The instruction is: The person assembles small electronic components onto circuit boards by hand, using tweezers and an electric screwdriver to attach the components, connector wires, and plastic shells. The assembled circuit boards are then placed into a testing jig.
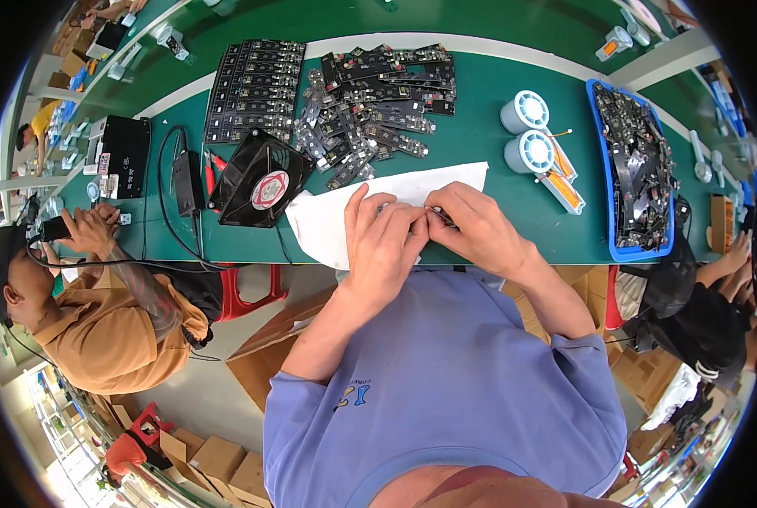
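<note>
White sheet [323, 222] on green bench [564, 237], partly under both hands. Right hand [477, 229]: fingers pinching small dark part [445, 217] near bench's front edge. Left hand [380, 252]: fingers bunched just beside it, can't tell if gripping. Black fan [241, 173] left, circuit boards [395, 89] beyond.

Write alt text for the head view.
A person's left hand and right hand meet at a small dark part over a white sheet on a green bench, with a black fan, dark circuit boards and a blue tray nearby.
</note>
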Tool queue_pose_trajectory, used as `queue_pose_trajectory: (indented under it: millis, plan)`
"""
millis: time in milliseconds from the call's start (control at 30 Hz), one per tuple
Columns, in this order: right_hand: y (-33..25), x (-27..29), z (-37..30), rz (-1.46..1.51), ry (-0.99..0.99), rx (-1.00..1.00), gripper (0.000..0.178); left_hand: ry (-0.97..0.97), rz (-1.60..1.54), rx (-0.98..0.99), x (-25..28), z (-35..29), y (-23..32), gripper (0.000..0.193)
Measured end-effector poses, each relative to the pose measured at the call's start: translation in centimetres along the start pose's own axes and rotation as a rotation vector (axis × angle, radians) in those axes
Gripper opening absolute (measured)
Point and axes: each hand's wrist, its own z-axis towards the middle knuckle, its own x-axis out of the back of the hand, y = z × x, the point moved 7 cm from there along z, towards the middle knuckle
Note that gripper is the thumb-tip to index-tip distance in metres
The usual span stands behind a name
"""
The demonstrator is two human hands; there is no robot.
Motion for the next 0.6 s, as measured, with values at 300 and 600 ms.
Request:
queue_pose_trajectory:
  millis: [300,600]
  plan:
    - [1.1,-0.3,-0.2,0.059,0.08,-0.057,0.02,0.023,-0.032,0.02,0.1,0.3,-0.3,0.02]
    - [0.2,-0.4,0.0,-0.025,0.043,0.042,0.02,-0.005,-0.064,0.007,0.2,0.3,-0.6,0.02]
